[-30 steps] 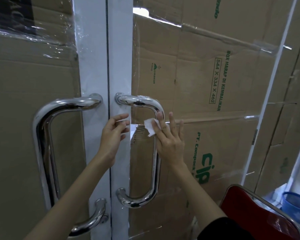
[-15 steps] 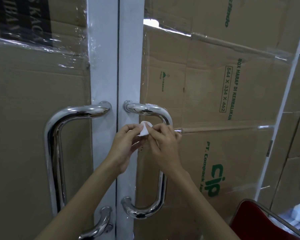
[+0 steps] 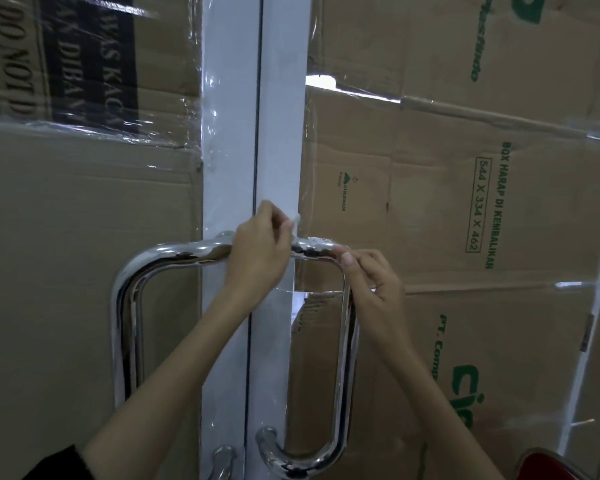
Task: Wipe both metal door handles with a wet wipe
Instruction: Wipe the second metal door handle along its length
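Observation:
Two chrome D-shaped door handles sit on either side of the white door stiles: the left handle (image 3: pixel 125 306) and the right handle (image 3: pixel 342 358). My left hand (image 3: pixel 257 258) is raised in front of the handles' top ends. Its fingertips pinch a small white wet wipe (image 3: pixel 296 217) just above the right handle's top mount. My right hand (image 3: pixel 374 285) hovers at the right handle's upper bend with its fingers curled and the thumb tip against the bar. Nothing shows in it.
Flattened cardboard (image 3: pixel 430 202) taped with clear plastic covers both door panels. A red chair (image 3: pixel 551 465) with a metal frame stands at the lower right corner. The white door stiles (image 3: pixel 229 133) run up the middle between the handles.
The wipe passed from my right hand to my left. My left hand rose with it to the top of the right handle, and my right hand drew off to the bend. The view tilted upward.

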A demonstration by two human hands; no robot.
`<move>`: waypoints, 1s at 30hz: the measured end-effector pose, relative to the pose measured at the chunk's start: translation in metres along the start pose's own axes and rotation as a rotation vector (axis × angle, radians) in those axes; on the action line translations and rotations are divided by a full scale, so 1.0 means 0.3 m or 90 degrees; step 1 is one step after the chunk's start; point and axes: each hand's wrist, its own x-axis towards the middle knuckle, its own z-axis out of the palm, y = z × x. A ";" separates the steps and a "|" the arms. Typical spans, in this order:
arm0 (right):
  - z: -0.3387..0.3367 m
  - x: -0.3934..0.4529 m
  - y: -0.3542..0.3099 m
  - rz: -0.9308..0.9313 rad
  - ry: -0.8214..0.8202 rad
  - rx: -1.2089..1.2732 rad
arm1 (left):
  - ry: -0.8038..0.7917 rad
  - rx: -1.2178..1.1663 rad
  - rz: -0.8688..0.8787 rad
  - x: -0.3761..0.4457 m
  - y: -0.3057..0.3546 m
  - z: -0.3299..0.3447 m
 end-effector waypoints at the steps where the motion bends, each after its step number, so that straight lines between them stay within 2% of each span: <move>1: -0.009 0.001 -0.001 0.005 0.002 0.012 | -0.007 -0.004 -0.001 -0.020 -0.007 0.020; 5: -0.047 0.003 0.000 0.023 0.013 0.057 | 0.071 -0.108 0.072 -0.115 -0.050 0.070; 7: -0.059 0.004 0.004 0.043 0.016 0.087 | 0.070 -0.123 0.092 -0.115 -0.063 0.082; 9: -0.068 0.013 0.012 0.065 0.033 0.119 | 0.025 -0.106 0.064 -0.075 -0.066 0.090; 12: -0.083 0.040 0.027 0.075 0.062 0.142 | -0.037 -0.078 -0.051 0.003 -0.061 0.096; 15: -0.103 0.058 0.042 0.086 0.068 0.154 | -0.074 -0.075 -0.064 0.017 -0.056 0.091; 17: -0.111 0.056 0.053 0.097 0.077 0.160 | -0.037 -0.140 -0.028 -0.026 -0.056 0.091; 20: -0.106 0.043 0.063 0.118 0.076 0.168 | 0.107 -0.262 0.015 -0.123 -0.065 0.134; 22: -0.093 0.034 0.067 0.139 0.073 0.177 | 0.159 -0.282 0.031 -0.143 -0.081 0.158; 30: -0.070 0.049 0.041 0.156 0.074 0.223 | 0.194 -0.282 -0.097 -0.065 -0.067 0.161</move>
